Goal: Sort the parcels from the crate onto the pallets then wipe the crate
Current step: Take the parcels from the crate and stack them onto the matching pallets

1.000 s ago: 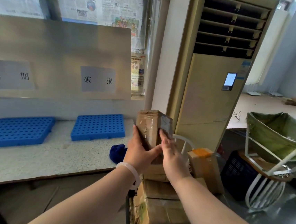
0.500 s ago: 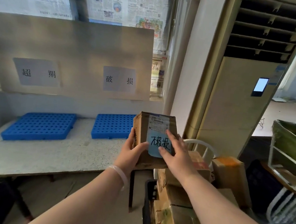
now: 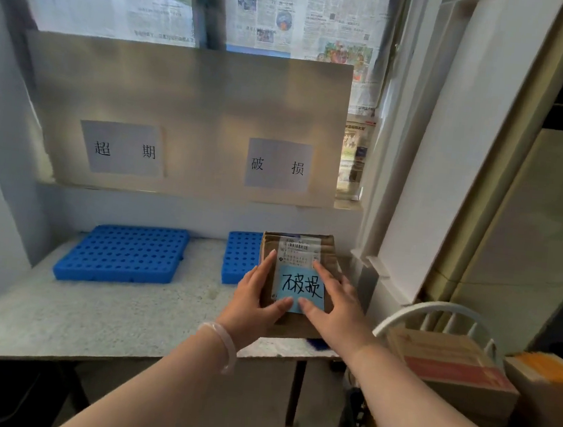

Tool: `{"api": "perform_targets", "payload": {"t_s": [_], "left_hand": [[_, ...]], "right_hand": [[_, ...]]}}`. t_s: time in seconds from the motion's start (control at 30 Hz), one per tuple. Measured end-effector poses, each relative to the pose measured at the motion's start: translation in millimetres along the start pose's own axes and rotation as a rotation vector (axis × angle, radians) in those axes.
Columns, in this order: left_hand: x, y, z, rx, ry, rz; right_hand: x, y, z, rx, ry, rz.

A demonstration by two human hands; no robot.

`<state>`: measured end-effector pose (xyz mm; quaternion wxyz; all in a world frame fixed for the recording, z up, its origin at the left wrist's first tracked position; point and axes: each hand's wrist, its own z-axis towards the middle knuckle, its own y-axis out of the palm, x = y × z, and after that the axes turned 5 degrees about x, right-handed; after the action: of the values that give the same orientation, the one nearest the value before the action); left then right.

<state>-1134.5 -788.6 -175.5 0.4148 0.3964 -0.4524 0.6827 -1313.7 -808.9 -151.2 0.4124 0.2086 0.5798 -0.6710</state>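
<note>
Holding: left hand (image 3: pixel 253 308) and right hand (image 3: pixel 336 308) clasp one cardboard parcel (image 3: pixel 329 252) between them, upright, facing the camera.
Left fingers (image 3: pixel 268 263): run up the parcel's left edge, thumb pressed on its front; a pale bracelet (image 3: pixel 223 342) circles the wrist.
Right fingers (image 3: pixel 322 270): lie along the front's right side, thumb tip meeting the left thumb.
Between the thumbs: a blue note (image 3: pixel 300 285) with handwritten characters, below a white shipping label (image 3: pixel 299 249).
Right of the right fingers: stacked boxes (image 3: pixel 447 367) and a white chair back (image 3: pixel 436 309).
Under the hands: the speckled table (image 3: pixel 91 315).
Behind the fingertips: the right blue pallet (image 3: pixel 239 257), half hidden by the parcel.
Left of the left fingers: the left blue pallet (image 3: pixel 125 253).
Above, farthest: two paper signs (image 3: pixel 278 164) on a board.
</note>
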Motion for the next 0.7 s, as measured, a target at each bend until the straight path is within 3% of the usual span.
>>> {"api": "perform_targets", "payload": {"t_s": [0.33, 0.7], "left_hand": [[-68.2, -99.9, 70.5, -0.015, -0.088, 0.012], [-146.0, -120.2, 171.9, -0.023, -0.212, 0.068]], "right_hand": [[-41.8, 112.4, 67.6, -0.034, 0.018, 0.145], [-23.0, 183.0, 177.8, -0.097, 0.100, 0.094]]}}
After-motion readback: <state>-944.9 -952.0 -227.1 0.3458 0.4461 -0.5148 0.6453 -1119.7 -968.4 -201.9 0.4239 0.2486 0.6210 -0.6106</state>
